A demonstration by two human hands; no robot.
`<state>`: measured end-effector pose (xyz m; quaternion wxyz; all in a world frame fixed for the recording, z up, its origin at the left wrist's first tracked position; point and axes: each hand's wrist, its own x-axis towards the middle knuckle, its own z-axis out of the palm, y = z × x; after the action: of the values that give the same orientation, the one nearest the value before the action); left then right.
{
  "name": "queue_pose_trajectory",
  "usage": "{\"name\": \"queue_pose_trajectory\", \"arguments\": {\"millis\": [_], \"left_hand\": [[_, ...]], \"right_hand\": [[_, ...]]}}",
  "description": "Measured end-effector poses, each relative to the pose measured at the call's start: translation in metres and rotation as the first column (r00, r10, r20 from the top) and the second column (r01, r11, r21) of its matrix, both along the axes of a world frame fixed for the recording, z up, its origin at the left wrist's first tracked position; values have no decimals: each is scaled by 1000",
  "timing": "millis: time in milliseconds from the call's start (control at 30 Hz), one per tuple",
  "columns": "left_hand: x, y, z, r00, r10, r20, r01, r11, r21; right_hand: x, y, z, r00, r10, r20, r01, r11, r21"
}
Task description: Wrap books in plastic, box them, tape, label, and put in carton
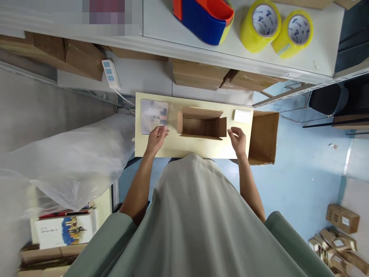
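On the narrow cream table (170,148) stands an open cardboard box (201,125), its top flaps spread and nothing visible inside. My left hand (157,138) is to the left of the box, fingers loosely curled and slightly apart, holding nothing I can see. It overlaps the lower right corner of a flat printed packet (152,115), whose print is blurred. Just beyond the box's right flap is my right hand (238,141), its thumb and fingers bent with a gap between them. A small white box (242,116) lies above that hand.
A shelf (184,34) above the table bears a blue and orange tape dispenser (204,19) and two yellow tape rolls (261,25). A larger open carton (263,138) stands right of the table. Translucent plastic wrap (77,154) bulges at left, below a power strip (111,75).
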<state>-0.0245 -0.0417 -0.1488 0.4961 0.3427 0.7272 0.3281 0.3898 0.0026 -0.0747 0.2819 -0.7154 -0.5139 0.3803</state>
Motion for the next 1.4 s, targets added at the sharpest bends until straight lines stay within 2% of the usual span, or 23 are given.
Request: {"name": "queue_pose_trajectory", "arguments": {"millis": [67, 167, 267, 400, 533, 733, 967, 1100, 1267, 1400], "left_hand": [[-20, 2, -6, 996, 13, -91, -12, 1000, 12], [-54, 9, -25, 960, 67, -271, -76, 997, -25], [-84, 19, -48, 913, 81, -400, -135, 985, -109], [-105, 33, -69, 848, -36, -529, -83, 977, -199], [-109, 46, -79, 822, -143, -551, -15, 962, -271], [-107, 54, -81, 832, -119, -542, -65, 949, -307], [-104, 59, -59, 803, -164, -573, -7, 959, -284], [-104, 58, -38, 863, -126, -489, -11, 963, -268], [-100, 53, 0, 967, 7, -253, -47, 987, -152], [-99, 40, 46, 993, 117, -34, -118, 992, -42]], "right_hand": [[-20, 2, 20, 998, 10, 61, -15, 997, 79], [-58, 6, 48, 991, 50, 125, -71, 982, 174], [-95, 8, 64, 986, 94, 140, -123, 970, 210], [-130, 3, 67, 985, 127, 114, -146, 974, 176], [-148, -7, 65, 985, 129, 117, -142, 983, 112], [-156, -16, 69, 994, 84, 69, -86, 996, 16], [-156, -15, 71, 997, 79, -8, -79, 996, -28], [-149, -13, 71, 994, 67, -83, -70, 997, -31], [-139, -8, 67, 980, 97, -175, -103, 994, -25], [-135, -3, 64, 937, 154, -313, -167, 986, -15]]}}
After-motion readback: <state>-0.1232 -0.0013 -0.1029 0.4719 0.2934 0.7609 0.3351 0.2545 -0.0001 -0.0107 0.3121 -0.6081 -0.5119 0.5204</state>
